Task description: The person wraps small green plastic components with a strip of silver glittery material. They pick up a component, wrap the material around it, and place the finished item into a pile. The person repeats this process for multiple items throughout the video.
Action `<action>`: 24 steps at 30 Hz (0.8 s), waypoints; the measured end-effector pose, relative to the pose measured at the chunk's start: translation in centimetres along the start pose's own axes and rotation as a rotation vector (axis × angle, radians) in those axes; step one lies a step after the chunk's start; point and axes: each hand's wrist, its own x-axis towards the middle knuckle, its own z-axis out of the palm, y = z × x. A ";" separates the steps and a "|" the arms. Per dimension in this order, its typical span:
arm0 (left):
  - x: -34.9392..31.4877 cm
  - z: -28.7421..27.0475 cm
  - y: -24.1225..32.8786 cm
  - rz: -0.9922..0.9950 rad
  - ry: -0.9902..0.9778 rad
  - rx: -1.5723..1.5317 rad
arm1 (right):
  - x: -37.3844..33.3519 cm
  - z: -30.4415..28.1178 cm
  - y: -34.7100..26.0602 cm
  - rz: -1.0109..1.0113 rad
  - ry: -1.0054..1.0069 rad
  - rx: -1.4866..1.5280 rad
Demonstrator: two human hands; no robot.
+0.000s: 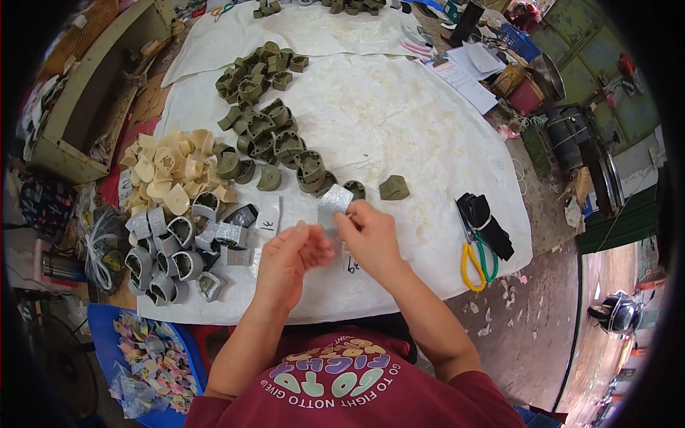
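Right hand point(371, 239): thumb and fingers pinched together on a silver glitter strip point(334, 198) at the centre of the frame. Left hand point(282, 264), slightly blurred, is close beside it: fingers loosely curled, thumb apart, nothing visibly gripped. Just above, bare green rings point(289, 146) trail toward the top of the frame, with one green piece point(394, 187) lying apart to their right. Left of centre, silver-covered rings point(168, 246) are heaped below a pile of cream pieces point(168, 164). Judging by that heap, one batch seems covered, while many green rings look still to do. Right of centre, yellow-and-green-handled scissors point(464, 262) lie on the white-covered worktop point(407, 121).
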 end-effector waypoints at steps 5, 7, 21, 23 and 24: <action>-1.4 1.5 2.2 -0.189 -0.071 -0.371 | -3.1 -2.1 -2.8 -0.718 0.008 -0.157; -1.2 1.2 2.4 -0.151 -0.081 -0.308 | -4.2 -2.6 -2.6 -0.743 -0.045 -0.191; -2.0 4.6 0.5 0.575 0.089 0.700 | -3.8 -4.1 -4.7 0.224 -0.018 0.513; -2.2 5.0 0.7 0.703 0.072 0.900 | -3.3 -4.6 -5.0 0.299 -0.075 0.568; -2.2 4.9 0.7 0.748 0.064 0.962 | -3.2 -4.9 -5.2 0.334 -0.106 0.574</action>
